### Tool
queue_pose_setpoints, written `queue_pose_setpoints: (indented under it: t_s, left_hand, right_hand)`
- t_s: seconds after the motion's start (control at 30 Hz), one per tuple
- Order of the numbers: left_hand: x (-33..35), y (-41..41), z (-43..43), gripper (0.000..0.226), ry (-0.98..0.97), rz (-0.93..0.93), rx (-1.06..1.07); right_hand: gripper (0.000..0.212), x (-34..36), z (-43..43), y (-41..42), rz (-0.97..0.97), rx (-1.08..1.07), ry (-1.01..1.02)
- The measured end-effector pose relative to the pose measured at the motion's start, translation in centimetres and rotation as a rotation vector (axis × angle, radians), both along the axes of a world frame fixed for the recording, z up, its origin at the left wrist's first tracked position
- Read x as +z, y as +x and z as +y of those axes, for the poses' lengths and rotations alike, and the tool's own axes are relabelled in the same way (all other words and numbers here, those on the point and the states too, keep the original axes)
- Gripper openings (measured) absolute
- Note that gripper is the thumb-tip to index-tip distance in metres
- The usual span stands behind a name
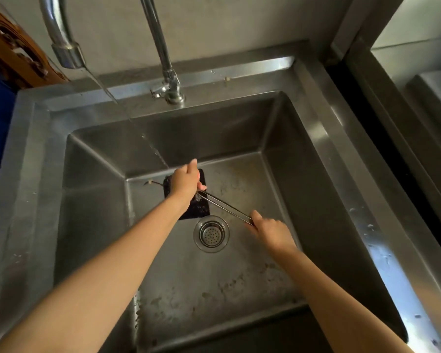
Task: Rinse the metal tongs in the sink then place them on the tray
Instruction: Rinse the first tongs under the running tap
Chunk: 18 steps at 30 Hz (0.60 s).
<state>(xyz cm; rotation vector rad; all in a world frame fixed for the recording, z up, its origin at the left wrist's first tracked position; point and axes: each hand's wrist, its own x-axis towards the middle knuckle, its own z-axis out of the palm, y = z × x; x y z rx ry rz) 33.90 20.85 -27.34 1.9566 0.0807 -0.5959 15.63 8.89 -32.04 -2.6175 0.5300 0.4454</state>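
Observation:
Thin metal tongs (225, 206) stretch across the middle of the steel sink (303, 174), above its floor. My left hand (185, 180) grips their upper left end, right where the water stream (127, 115) from the curved tap spout (68, 53) lands. My right hand (270, 231) holds the lower right end. Both hands are closed on the tongs. No tray is in view.
A dark scrubbing pad (189, 200) lies on the sink floor under my left hand, beside the round drain strainer (211, 233). The tap base (172, 91) stands on the back rim. A second steel basin (433, 103) sits to the right.

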Motion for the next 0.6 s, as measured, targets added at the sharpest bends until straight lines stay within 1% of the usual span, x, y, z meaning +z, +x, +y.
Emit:
queue_pose_setpoints:
  t_s: [0.1,0.17,0.2,0.27,0.37,0.43,0.47,0.53,0.6]
  left_hand:
    - [-1.3,-0.9,-0.3,0.027,-0.012,-0.045,0.098]
    - [-2.9,-1.8,0.2,0.023,0.073,-0.089,0.084]
    - [-4.0,-2.5,0.8,0.025,0.144,-0.106,0.044]
    - [-6.5,-4.6,2.2,0.031,0.304,-0.17,-0.096]
    - [-10.6,-8.4,4.2,0.041,0.483,-0.208,-0.409]
    - [-13.1,-10.7,5.4,0.053,0.625,-0.158,-0.63]
    - [-14.2,-11.8,5.8,0.058,0.688,-0.097,-0.712]
    - [-15.6,-13.5,6.3,0.066,0.774,0.011,-0.803]
    - [-16.5,-14.5,6.2,0.07,0.824,0.056,-0.848]
  right_hand:
    - [0.031,-1.6,-0.3,-0.4,0.038,-0.013,0.106]
    - [0.034,-3.1,-0.3,-0.8,0.113,-0.069,0.148]
    - [0.034,-4.1,-0.4,-1.1,0.143,-0.136,0.178]
    - [0.031,-5.8,-0.7,-1.9,0.187,-0.282,0.231]
    - [0.034,-8.1,-1.4,-2.3,0.171,-0.313,0.197]
    - [0.03,-9.1,-1.6,-2.2,0.149,-0.347,0.215]
    - [0.028,-9.6,-1.6,-2.0,0.148,-0.358,0.234]
    - [0.029,-10.3,-1.5,-1.8,0.162,-0.374,0.259]
    - [0.032,-10.9,-1.4,-1.8,0.158,-0.347,0.213]
